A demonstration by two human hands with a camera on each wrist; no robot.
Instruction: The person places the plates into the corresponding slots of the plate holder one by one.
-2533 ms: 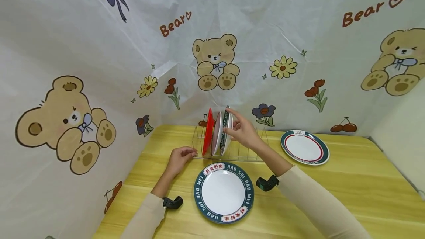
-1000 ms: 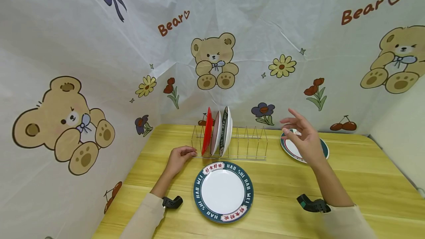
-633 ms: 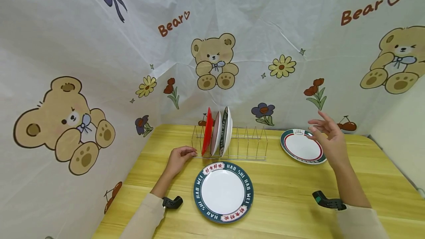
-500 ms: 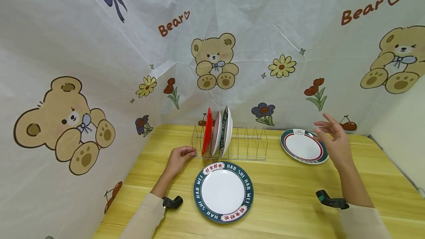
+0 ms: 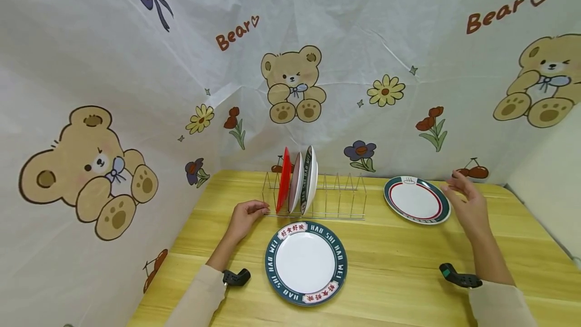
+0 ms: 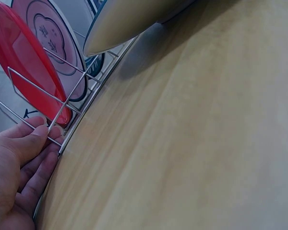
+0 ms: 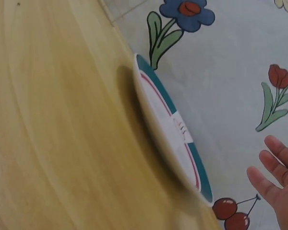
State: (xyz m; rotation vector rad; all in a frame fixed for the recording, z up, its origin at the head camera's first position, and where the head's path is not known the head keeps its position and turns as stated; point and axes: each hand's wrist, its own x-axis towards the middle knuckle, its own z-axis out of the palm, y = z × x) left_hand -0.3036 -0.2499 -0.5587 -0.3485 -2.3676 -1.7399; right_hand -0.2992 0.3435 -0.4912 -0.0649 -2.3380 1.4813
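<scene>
At the left end of a wire dish rack (image 5: 340, 215), my left hand (image 5: 243, 217) pinches the wire between thumb and fingers, clearest in the left wrist view. Upright in the rack stand a red plate (image 5: 284, 180), a pinkish patterned plate (image 6: 50, 38) and a plate with a dark green lettered rim (image 5: 310, 180). A white plate with a green and red rim (image 5: 415, 200) lies flat at the right. Just past its right edge is my right hand (image 5: 469, 208), fingers spread and holding nothing; whether it touches the rim cannot be told.
A larger plate with a green lettered rim (image 5: 305, 261) lies flat in front of the rack, between my forearms. The wooden table (image 5: 386, 276) meets a bear-patterned cloth (image 5: 345, 130) behind and at the left. A pale wall (image 5: 551, 175) stands at the right.
My right hand has let go of the green-rimmed plate in the rack, moved right across the flat plate and lowered beside its right edge. My left hand has stayed at the rack.
</scene>
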